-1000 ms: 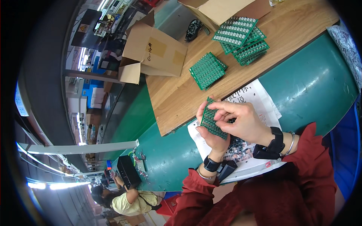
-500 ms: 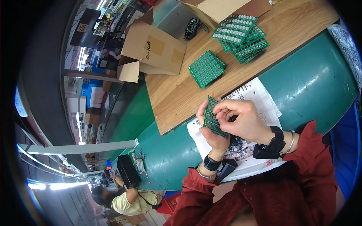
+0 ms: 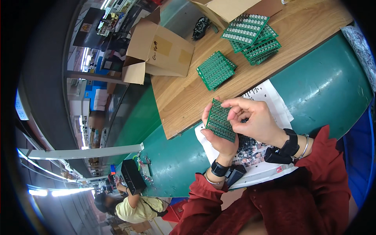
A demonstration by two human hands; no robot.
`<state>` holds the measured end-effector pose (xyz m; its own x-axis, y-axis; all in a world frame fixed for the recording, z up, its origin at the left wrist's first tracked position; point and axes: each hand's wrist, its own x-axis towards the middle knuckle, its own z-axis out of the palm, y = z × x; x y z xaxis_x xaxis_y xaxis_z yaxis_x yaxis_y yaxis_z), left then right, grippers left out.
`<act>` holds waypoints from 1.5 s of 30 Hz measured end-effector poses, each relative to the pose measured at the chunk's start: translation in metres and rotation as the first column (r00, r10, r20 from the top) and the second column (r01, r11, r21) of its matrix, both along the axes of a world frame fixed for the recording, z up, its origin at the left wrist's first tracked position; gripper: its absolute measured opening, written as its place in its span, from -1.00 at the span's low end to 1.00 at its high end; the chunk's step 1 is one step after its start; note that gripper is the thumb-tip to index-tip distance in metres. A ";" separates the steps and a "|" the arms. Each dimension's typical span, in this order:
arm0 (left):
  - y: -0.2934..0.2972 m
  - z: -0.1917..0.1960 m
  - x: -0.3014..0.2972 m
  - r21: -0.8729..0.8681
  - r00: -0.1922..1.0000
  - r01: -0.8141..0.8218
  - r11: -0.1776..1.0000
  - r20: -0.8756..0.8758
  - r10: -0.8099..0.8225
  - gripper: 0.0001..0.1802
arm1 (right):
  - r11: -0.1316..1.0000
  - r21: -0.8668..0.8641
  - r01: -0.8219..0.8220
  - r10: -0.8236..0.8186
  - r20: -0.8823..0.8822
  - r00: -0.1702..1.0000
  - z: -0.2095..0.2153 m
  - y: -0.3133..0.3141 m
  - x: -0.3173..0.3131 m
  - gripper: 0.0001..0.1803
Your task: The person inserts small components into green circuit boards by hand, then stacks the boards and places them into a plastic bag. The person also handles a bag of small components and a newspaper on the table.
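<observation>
Over the paper sheet (image 3: 270, 98), left hand (image 3: 219, 137) cradling green board (image 3: 220, 120)

left hand (image 3: 219, 139) holds green circuit board (image 3: 220, 120) | right hand (image 3: 256, 121) fingers (image 3: 234, 114) on it

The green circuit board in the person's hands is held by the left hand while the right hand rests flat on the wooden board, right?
Not quite. In the head view the left hand holds the green circuit board, but the right hand is raised at the board, fingertips pinched over it.

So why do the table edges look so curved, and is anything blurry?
Head view: fisheye bends the wooden board and green table toward the dark rim; soft glare sits on the green; the circuit board in the left hand is sharp; the background is softer.
</observation>
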<state>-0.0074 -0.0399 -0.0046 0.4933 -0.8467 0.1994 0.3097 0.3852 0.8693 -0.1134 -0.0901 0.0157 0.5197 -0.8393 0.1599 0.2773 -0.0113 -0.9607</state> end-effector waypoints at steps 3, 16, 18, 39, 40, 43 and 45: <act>0.000 0.001 0.002 0.020 0.999 0.000 1.000 -0.050 0.001 -0.18 | 0.999 0.010 -0.049 0.048 0.004 0.999 0.000 0.003 0.002 -0.62; 0.001 -0.002 0.000 0.008 1.000 -0.005 1.000 0.003 0.005 -0.15 | 0.995 -0.094 -0.016 0.010 -0.061 0.998 -0.003 0.006 0.006 -0.71; 0.001 -0.001 -0.001 -0.006 1.000 -0.013 1.000 0.006 0.013 -0.15 | 0.984 -0.178 0.023 -0.036 -0.072 0.997 -0.005 0.007 0.005 -0.72; -0.002 -0.003 0.017 -0.033 0.998 -0.031 0.999 -0.064 0.028 -0.18 | 0.996 -0.084 0.007 -0.013 -0.069 0.997 -0.007 0.004 0.000 -0.66; -0.002 -0.004 0.018 -0.030 0.997 -0.030 0.999 -0.066 0.028 -0.18 | 0.998 -0.070 -0.008 0.004 -0.056 0.998 -0.008 0.005 0.001 -0.67; -0.001 0.001 0.010 -0.012 0.995 -0.038 0.999 -0.097 0.036 -0.18 | 0.997 -0.078 -0.021 0.017 -0.047 0.999 -0.012 0.009 0.007 -0.70; -0.001 -0.001 0.011 -0.030 0.996 -0.021 0.999 -0.091 0.018 -0.17 | 0.988 -0.152 0.014 -0.026 -0.077 0.997 -0.013 0.011 0.009 -0.74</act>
